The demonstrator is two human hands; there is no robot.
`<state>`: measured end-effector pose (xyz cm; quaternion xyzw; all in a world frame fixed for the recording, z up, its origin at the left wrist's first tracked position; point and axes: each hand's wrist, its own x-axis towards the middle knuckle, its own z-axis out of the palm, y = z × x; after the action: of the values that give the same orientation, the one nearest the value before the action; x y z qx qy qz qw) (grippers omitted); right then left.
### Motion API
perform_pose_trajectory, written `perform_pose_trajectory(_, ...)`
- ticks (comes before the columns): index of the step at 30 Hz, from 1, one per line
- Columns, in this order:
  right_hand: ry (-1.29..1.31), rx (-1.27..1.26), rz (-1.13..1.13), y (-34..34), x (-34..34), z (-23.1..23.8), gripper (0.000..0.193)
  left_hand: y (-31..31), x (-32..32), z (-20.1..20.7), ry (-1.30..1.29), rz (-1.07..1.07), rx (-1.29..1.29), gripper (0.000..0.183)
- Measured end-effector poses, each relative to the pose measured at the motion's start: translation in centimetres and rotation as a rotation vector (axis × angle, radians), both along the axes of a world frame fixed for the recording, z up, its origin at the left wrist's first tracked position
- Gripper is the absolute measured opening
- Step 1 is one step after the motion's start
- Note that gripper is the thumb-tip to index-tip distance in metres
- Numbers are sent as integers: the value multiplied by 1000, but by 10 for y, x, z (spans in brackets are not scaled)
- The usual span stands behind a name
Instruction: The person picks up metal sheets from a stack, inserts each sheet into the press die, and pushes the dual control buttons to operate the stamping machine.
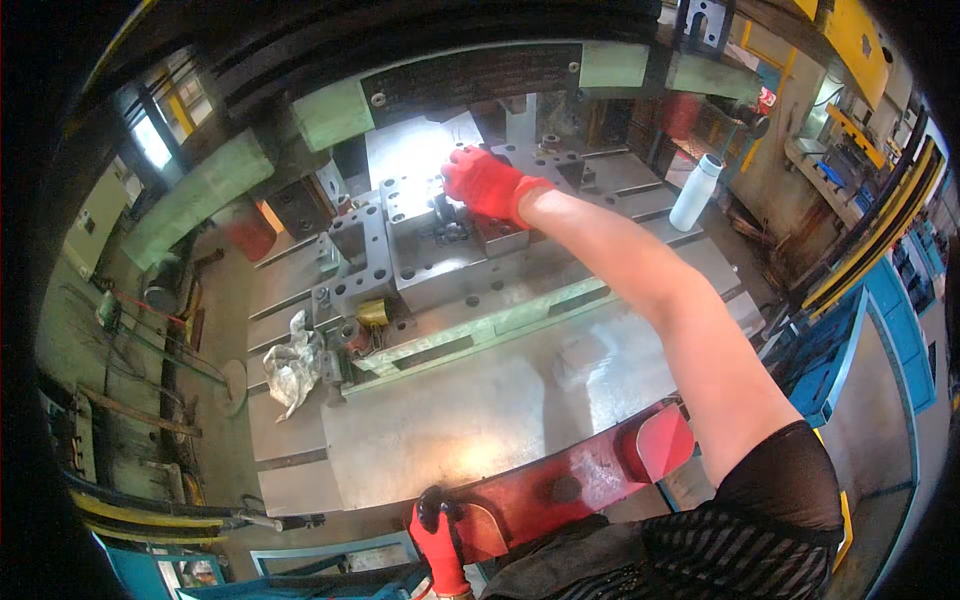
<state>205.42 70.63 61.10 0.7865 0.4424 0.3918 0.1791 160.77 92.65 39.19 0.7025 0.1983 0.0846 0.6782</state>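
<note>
The die block (425, 252) lay just under the curled fingers (460, 172) of the right hand (490, 188), though neither its grasp nor the left hand's (437, 537) was clear, and slipping could have scraped knuckles on the block's edges.

Holed grey die (418, 262), red console (535, 500)

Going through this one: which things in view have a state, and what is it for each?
Left hand: gloved, at the left end of the red bar; grip unclear.
Right hand: gloved, fingers curled, over the metal die; anything held unclear.
White bottle: standing upright; cap unclear.
Pale wrapping: crumpled, left of the die.
Plate behind the die: brightly lit.
</note>
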Motion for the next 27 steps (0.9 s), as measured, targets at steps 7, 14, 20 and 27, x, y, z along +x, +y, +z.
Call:
perform_pose_trajectory(7, 60, -104, -7, 0, 22, -9, 9, 2, 10, -22, -118, 12, 126, 27)
perform_pose_trajectory(14, 252, -121, 10, 9, 32, -9, 12, 2, 8, 6, -33, -12, 96, 33)
perform_pose_trajectory(20, 463, -47, -141, -1, 29, 3, 13, 0, 11, 3, -80, -14, 147, 33)
perform_pose_trajectory(27, 451, 694, -40, -130, -162, -21, 42, 20, -37, -28, -112, 435, 370, 29)
